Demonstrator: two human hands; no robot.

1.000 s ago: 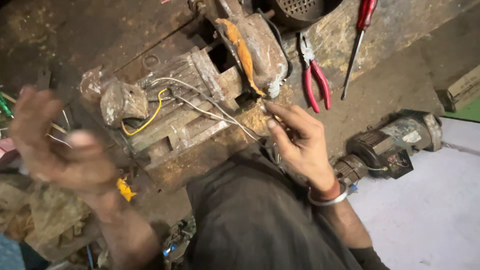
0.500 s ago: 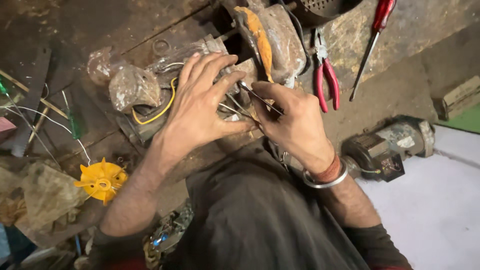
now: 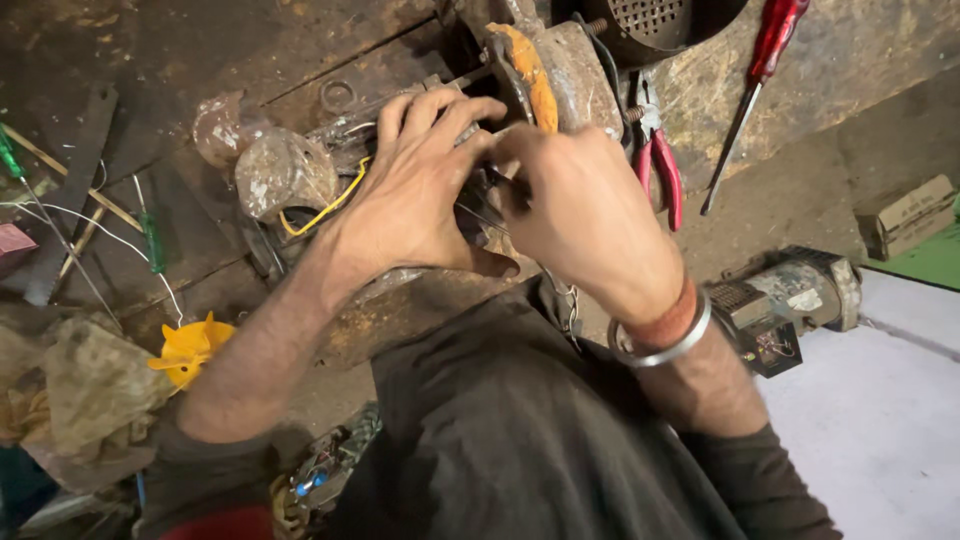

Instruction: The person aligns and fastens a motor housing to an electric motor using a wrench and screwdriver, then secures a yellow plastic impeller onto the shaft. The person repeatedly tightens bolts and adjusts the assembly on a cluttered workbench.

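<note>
My left hand [image 3: 415, 190] lies spread over a grimy metal motor body [image 3: 285, 175] on the dark wooden bench [image 3: 150, 60], its fingers pressing down on thin wires near a yellow wire [image 3: 322, 208]. Close beside it, my right hand [image 3: 590, 215] is curled, its fingers pinching something small and dark where the wires meet; what it pinches is hidden between the two hands. A metal bangle and a red thread sit on my right wrist.
Red-handled pliers [image 3: 660, 170] and a red-handled screwdriver [image 3: 760, 75] lie at the bench's right. A yellow fan impeller [image 3: 190, 348] sits at the left. Another small motor [image 3: 790, 300] rests on the floor to the right, near a cardboard box [image 3: 915, 213].
My left hand came in from the far left and settled on the motor. My right hand rose from the bench edge to meet it at the wires.
</note>
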